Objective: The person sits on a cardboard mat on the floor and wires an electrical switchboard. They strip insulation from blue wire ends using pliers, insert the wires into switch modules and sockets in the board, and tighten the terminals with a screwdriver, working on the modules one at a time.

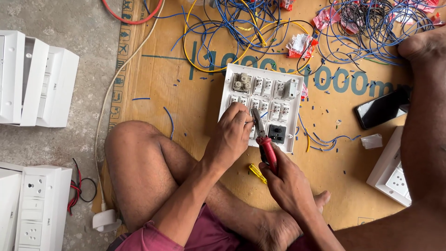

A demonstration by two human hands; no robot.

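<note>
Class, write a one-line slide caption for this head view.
Seated on cardboard, left hand steadies a white switch panel while right hand works red-handled pliers.

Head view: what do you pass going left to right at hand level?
White switch boxes on the concrete floor → bent bare knee → left hand on the white switch plate → red-handled pliers in the right hand → black phone.

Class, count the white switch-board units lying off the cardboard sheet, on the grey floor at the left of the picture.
2 stacks show: one white switch-board unit at upper left, another white switch-board unit at lower left by red and black wires. Each looks layered and cut by the frame edge, so more may be hidden.
</note>
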